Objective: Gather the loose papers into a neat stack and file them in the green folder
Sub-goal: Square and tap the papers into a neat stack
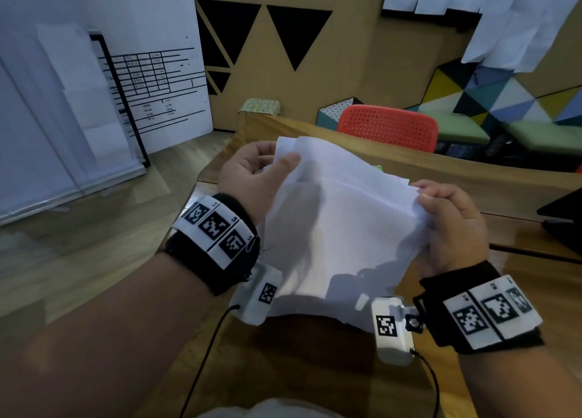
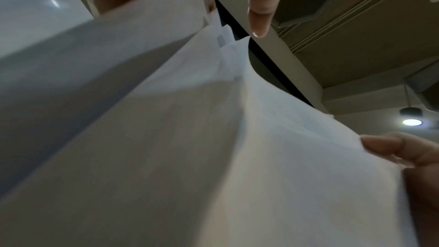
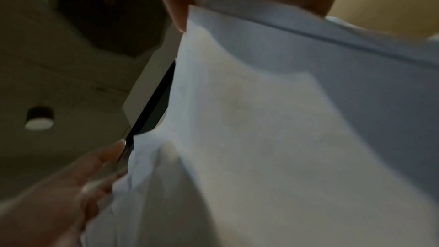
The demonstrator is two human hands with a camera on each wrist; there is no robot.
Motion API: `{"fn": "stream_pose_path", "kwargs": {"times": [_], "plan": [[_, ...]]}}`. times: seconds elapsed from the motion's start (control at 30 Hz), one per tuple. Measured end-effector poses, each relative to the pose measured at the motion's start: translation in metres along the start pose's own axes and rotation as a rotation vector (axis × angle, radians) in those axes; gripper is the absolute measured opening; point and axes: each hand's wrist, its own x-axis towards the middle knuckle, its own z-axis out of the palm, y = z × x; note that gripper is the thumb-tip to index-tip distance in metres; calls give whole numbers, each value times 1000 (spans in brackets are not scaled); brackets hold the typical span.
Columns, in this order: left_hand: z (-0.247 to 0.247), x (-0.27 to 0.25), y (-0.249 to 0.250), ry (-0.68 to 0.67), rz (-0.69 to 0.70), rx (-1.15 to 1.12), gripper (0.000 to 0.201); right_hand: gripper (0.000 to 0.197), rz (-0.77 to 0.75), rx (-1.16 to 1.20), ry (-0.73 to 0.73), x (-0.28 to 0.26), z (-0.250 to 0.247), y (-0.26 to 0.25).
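Both hands hold a loose bundle of white papers (image 1: pixel 340 222) upright above the wooden table (image 1: pixel 510 194); the sheets are uneven and their edges do not line up. My left hand (image 1: pixel 277 157) grips the top left corner, thumb on the front. On the right edge, my right hand (image 1: pixel 425 194) pinches the bundle. Papers (image 2: pixel 213 157) fill the left wrist view, and the right hand's fingers (image 2: pixel 392 149) show at the edge. In the right wrist view the papers (image 3: pixel 273 138) hang from my right fingers (image 3: pixel 178 7). A green sliver (image 1: pixel 377 167) peeks out behind the bundle, mostly hidden.
A red perforated chair back (image 1: pixel 387 126) stands behind the table's far edge. At the right edge of the table lies a dark flat object (image 1: pixel 563 219). A whiteboard (image 1: pixel 157 80) leans on the floor to the left.
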Motion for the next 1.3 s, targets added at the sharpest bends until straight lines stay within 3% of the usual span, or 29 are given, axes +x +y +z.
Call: {"fn": "stream_pose_path", "kwargs": {"times": [0.17,0.2,0.27,0.3,0.37,0.43,0.5,0.6,0.7,0.73,0.77,0.83,0.9,1.0,1.07,1.3], "plan": [[4,-3,-2,14,33,28,23,45,60,44,-83,0,-7,-2],[5,-3,-2,15,26,49,15,42,40,17,-88,0,-7,-1],[5,-1,-4,8,-16,49,7,19,-4,-2,-120,1,-7,3],[5,1,-5,5,-44,27,10,28,-1,0,-119,1,-9,5],[2,4,-5,16,-77,-33,15,76,44,-16,-175,0,-13,9],[-1,6,-6,41,-75,-81,20,90,84,-87,-153,-4,-15,15],[-3,8,-9,50,-79,-122,23,84,153,-214,-99,-10,-10,22],[-6,4,-17,51,-69,-167,10,32,236,-236,-8,-12,-4,28],[-13,-3,-33,-55,-4,-68,108,25,187,-213,66,-12,3,27],[-15,-5,-39,-104,-12,-3,123,26,168,-204,79,-12,4,27],[-16,-7,-41,-139,-25,79,124,26,162,-199,82,-14,5,26],[-16,-10,-46,-137,-83,264,96,27,163,-220,90,-17,6,28],[-15,-12,-48,-70,-90,278,72,35,133,-259,86,-19,8,29],[-11,-12,-44,-34,-4,168,63,45,-26,-286,73,-17,11,24],[-11,-12,-35,-67,46,51,54,35,-96,-323,81,-12,11,19],[-10,-7,-28,-68,60,13,46,19,-100,-235,265,-4,11,15]]}}
